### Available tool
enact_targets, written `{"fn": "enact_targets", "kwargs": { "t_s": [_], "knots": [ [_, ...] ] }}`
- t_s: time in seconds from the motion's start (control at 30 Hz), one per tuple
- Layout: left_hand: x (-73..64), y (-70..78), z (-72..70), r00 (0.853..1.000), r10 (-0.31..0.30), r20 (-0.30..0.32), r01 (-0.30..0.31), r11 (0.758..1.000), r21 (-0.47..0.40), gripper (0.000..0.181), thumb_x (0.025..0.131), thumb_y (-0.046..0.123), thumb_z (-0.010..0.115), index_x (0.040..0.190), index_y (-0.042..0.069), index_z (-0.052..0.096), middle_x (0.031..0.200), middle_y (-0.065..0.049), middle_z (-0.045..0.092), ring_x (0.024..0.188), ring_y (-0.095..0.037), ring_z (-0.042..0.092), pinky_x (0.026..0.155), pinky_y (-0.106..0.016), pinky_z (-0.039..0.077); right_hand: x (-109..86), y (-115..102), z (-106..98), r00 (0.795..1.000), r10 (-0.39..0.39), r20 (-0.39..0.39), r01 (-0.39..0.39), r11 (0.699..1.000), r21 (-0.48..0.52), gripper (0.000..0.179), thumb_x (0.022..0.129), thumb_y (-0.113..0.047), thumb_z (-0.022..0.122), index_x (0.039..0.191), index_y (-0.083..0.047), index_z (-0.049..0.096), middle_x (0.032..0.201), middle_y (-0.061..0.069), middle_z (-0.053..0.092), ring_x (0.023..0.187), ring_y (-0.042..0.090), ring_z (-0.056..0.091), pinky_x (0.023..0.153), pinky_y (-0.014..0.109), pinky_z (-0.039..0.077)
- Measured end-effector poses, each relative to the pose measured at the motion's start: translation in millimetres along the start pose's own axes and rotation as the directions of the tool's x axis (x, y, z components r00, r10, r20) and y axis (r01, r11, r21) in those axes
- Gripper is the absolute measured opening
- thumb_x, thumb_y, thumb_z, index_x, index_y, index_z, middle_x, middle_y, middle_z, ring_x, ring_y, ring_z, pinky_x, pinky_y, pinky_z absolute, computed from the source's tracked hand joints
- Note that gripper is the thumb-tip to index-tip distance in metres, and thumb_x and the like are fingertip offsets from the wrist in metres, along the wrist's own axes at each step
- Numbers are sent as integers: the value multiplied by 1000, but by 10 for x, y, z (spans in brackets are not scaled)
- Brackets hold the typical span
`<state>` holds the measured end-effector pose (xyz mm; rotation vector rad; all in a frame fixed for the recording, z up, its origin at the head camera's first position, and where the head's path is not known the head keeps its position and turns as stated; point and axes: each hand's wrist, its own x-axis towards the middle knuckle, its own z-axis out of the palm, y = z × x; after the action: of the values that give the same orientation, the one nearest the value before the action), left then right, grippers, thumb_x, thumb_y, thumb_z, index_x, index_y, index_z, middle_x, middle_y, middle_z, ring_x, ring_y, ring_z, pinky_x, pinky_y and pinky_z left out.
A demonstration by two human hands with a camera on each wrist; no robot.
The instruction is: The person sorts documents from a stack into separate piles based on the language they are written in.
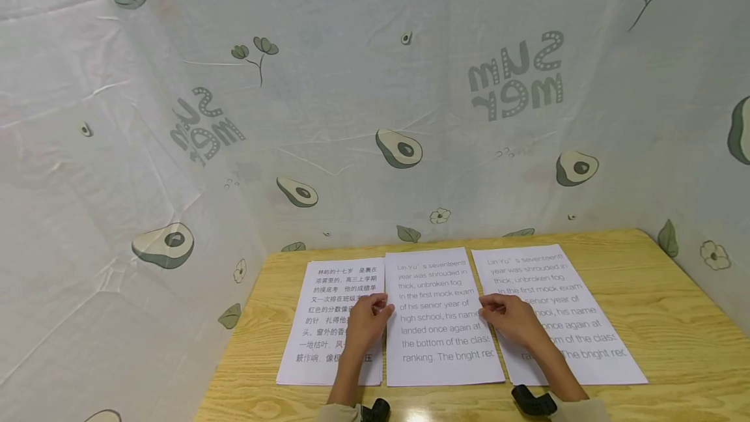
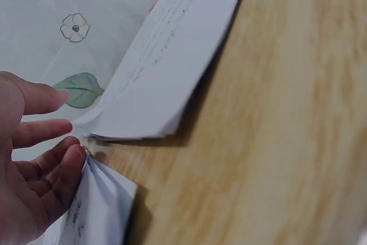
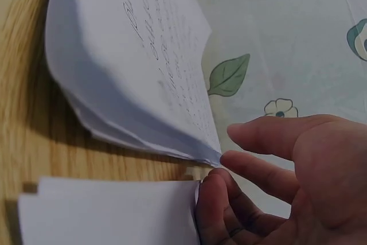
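Observation:
Three paper stacks lie side by side. On the left one [image 1: 328, 323] the print is Chinese; the middle stack [image 1: 439, 318] and the right stack [image 1: 577, 324] show large English text. My left hand [image 1: 366, 324] is over the left stack's right side, its fingertips at the middle stack's left edge. At that stack's right edge, my right hand [image 1: 515, 321] covers part of the right stack. In both wrist views the thumb stands apart from the index finger, and the fingertips touch the paper edges. Loose layers show along the middle stack's side [image 3: 132, 142].
The stacks lie on a wood-grain table [image 1: 656, 298]. Behind and to the left hangs a pale curtain [image 1: 351, 103] with avocado and leaf prints. A black wrist device [image 1: 533, 401] sits at the right sleeve, another [image 1: 377, 409] at the left.

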<state>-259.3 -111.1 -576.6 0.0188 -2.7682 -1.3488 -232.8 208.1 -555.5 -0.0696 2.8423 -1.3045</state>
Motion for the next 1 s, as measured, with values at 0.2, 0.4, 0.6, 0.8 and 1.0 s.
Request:
{"fn": "enact_targets", "kwargs": {
  "t_s": [0.2, 0.4, 0.6, 0.8, 1.0],
  "knots": [
    [-10, 69, -24, 999, 49, -9, -49, 998, -40, 36, 97, 24, 78, 129, 8, 76, 107, -4, 72, 91, -12, 65, 77, -25, 54, -13, -66, -6, 1000, -19, -18, 19, 999, 25, 36, 97, -16, 76, 129, 2, 74, 109, 11, 78, 97, 25, 74, 81, 34, 57],
    [-30, 116, -15, 997, 74, -18, -75, 993, -95, 37, 93, 16, 81, 129, 8, 75, 107, -3, 74, 90, -11, 66, 77, -23, 55, -17, -111, 15, 1000, -17, -20, 19, 994, 107, 43, 95, -11, 77, 135, 3, 70, 110, 12, 76, 99, 26, 77, 72, 23, 57],
    [-45, 119, 0, 997, 77, -30, -80, 989, -123, 41, 89, 4, 81, 130, 6, 75, 105, -4, 74, 88, -11, 67, 76, -22, 56, -24, -117, 12, 1000, 17, -1, -16, 977, 214, 46, 97, -5, 73, 141, 4, 65, 117, 18, 73, 102, 26, 76, 70, 25, 60],
    [-20, 92, -24, 998, 46, -47, -54, 981, -187, 42, 89, 0, 79, 131, 6, 74, 108, -5, 74, 89, -10, 69, 74, -21, 59, -32, -102, -58, 999, 41, 23, -46, 949, 312, 50, 100, -5, 70, 148, 5, 59, 128, 25, 67, 105, 23, 74, 75, 28, 63],
    [-1, 123, -114, 1000, -16, -10, 11, 910, -413, 43, 91, -1, 77, 133, 7, 73, 116, -13, 71, 91, -14, 72, 75, -26, 64, -3, -57, -140, 996, 76, 48, -89, 913, 398, 53, 104, -9, 66, 154, 3, 53, 135, 25, 65, 102, 11, 72, 84, 25, 62]
  ]
}}
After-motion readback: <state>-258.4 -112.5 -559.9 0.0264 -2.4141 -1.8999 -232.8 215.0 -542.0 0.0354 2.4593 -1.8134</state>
